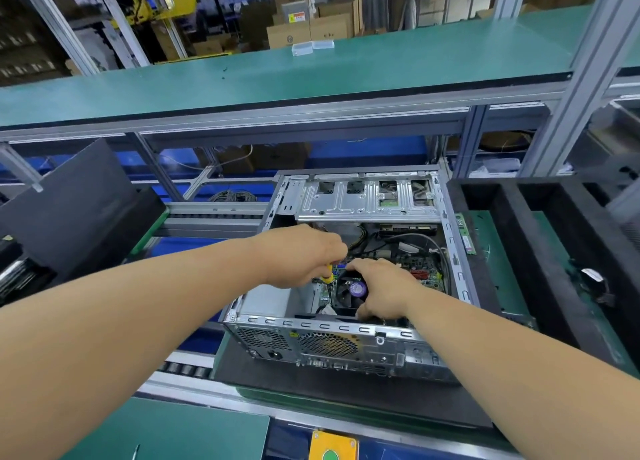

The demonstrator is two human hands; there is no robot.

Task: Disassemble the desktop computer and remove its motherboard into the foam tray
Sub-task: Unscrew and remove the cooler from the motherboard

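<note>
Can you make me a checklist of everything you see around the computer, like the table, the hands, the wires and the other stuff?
Surface: dark mat under the computer on a conveyor line.
Job's things: open computer case lying on its side; motherboard still inside; cooler fan on it; black foam tray to the right.
Clutter: green memory stick beside the case.
Hands: left hand holds a yellow-handled screwdriver; right hand grips the fan.
Cables: black cables looped inside the case.
Surroundings: green shelf above; cardboard boxes behind.
</note>
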